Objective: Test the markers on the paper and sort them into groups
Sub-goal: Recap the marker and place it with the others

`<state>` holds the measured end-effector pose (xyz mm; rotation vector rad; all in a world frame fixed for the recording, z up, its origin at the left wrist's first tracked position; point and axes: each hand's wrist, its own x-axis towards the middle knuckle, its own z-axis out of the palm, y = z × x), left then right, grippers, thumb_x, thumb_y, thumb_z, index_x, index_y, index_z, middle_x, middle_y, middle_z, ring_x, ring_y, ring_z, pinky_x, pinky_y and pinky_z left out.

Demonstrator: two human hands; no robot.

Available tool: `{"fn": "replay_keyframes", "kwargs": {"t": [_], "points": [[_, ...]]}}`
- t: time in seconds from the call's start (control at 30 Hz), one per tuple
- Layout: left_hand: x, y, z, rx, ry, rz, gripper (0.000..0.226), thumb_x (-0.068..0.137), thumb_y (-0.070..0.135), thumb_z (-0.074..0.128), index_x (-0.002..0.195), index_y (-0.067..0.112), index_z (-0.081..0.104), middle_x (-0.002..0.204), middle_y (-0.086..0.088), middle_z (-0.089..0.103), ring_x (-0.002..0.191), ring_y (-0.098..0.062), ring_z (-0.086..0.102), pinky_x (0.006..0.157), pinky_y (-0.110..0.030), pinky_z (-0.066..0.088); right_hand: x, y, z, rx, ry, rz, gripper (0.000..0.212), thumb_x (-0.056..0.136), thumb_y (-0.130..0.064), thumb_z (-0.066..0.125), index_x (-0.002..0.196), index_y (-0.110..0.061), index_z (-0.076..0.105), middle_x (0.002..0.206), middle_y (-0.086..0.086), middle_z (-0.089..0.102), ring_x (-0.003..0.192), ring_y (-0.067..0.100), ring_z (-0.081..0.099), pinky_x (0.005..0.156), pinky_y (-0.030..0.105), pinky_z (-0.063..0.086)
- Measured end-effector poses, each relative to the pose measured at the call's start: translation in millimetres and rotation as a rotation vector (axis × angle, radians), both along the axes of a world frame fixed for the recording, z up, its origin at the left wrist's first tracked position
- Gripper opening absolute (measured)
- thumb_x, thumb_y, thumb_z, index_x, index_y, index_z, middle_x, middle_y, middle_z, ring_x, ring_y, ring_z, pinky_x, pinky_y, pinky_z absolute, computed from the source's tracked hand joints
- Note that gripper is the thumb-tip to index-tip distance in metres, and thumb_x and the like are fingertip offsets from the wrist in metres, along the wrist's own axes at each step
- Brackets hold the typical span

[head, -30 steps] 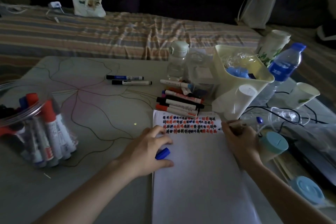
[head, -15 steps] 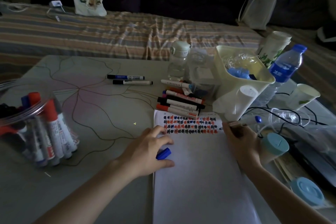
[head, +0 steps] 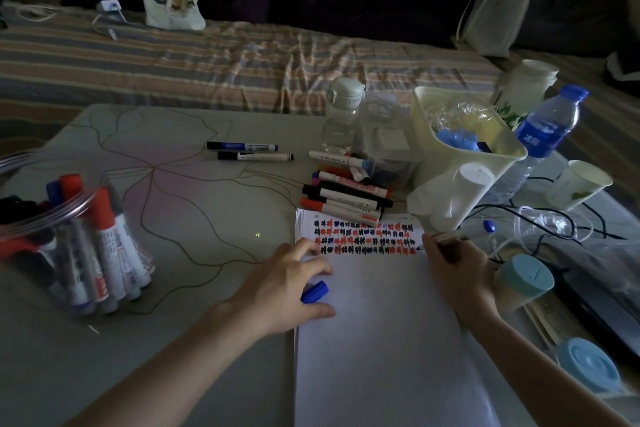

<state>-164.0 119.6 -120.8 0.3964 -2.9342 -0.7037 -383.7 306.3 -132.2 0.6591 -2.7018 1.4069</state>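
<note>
Two hands on paper (head: 381, 340). Right hand (head: 453, 270) grips marker (head: 460, 236), tip at right end of last scribble row, long axis running right toward blue tail. Left hand (head: 287, 288) curled round blue cap (head: 314, 291), lying left of tip; recapping looks next.

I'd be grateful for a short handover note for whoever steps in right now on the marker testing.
Left hand rests on the paper's left edge, holding a blue cap.
Right hand grips an uncapped marker, tip at the right end of the bottom row of test marks.
Done: four rows of red, black and blue marks; tested markers in a pile above the paper and a pair further left.
Left: recap and sort this marker, then test those in the clear jar.
</note>
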Motion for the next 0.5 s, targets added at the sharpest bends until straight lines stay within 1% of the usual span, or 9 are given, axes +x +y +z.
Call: {"fn": "replay_keyframes", "kwargs": {"t": [0.07,0.17,0.27,0.33,0.37,0.47,0.5], "points": [[0.2,-0.1,-0.7,-0.002,0.000,0.002,0.064,0.075,0.062,0.068,0.130,0.034,0.051,0.139,0.015,0.027,0.120,-0.005,0.037,0.089,-0.024,0.049,0.3,-0.8,-0.4,0.016,0.003,-0.006,0.020,0.088,-0.042,0.067,0.079,-0.025,0.065,0.070,-0.009,0.066,0.068,0.008,0.064,0.064,0.026,0.050],[0.7,0.4,-1.4,-0.006,-0.004,0.001,0.064,0.076,0.062,0.067,0.131,0.034,0.050,0.140,0.015,0.026,0.120,-0.006,0.036,0.089,-0.022,0.048,-0.2,-0.1,-0.7,0.000,-0.010,-0.039,0.026,0.089,-0.039,0.066,0.074,-0.018,0.064,0.067,-0.005,0.066,0.064,0.012,0.064,0.055,0.022,0.044],[0.5,0.0,-1.7,-0.005,0.002,0.001,0.064,0.075,0.062,0.067,0.131,0.034,0.050,0.140,0.015,0.026,0.120,-0.005,0.036,0.089,-0.021,0.046,-0.3,0.3,-0.4,0.002,-0.019,-0.026,0.021,0.088,-0.040,0.068,0.075,-0.023,0.064,0.069,-0.007,0.067,0.066,0.011,0.064,0.059,0.025,0.047],[0.1,-0.3,-1.7,-0.002,0.004,0.003,0.064,0.075,0.062,0.068,0.130,0.034,0.051,0.140,0.015,0.026,0.121,-0.005,0.035,0.088,-0.020,0.046,-0.4,-1.2,-1.4,0.009,-0.018,-0.013,0.018,0.087,-0.039,0.070,0.079,-0.023,0.065,0.073,-0.005,0.068,0.069,0.012,0.064,0.065,0.030,0.051],[0.0,-0.3,-1.8,-0.006,0.003,0.002,0.064,0.076,0.062,0.067,0.130,0.034,0.051,0.140,0.015,0.026,0.121,-0.005,0.035,0.088,-0.020,0.046,-0.2,-1.9,-1.7,0.011,-0.013,-0.015,0.018,0.087,-0.038,0.070,0.080,-0.023,0.065,0.073,-0.005,0.067,0.069,0.012,0.064,0.065,0.029,0.051],[0.4,0.7,-1.7,-0.010,0.000,0.002,0.064,0.076,0.062,0.067,0.131,0.034,0.050,0.140,0.015,0.026,0.123,-0.007,0.035,0.091,-0.023,0.047,0.6,-1.3,-1.4,-0.007,-0.016,-0.041,0.020,0.088,-0.037,0.069,0.078,-0.020,0.064,0.069,-0.009,0.065,0.067,0.009,0.063,0.056,0.022,0.044],[0.6,0.9,-1.6,-0.011,0.000,0.004,0.065,0.076,0.063,0.067,0.131,0.034,0.050,0.140,0.015,0.026,0.123,-0.007,0.035,0.091,-0.024,0.047,0.6,-0.7,-1.4,-0.012,-0.020,-0.041,0.021,0.088,-0.037,0.068,0.077,-0.020,0.064,0.069,-0.009,0.065,0.066,0.009,0.063,0.055,0.021,0.043]]}}
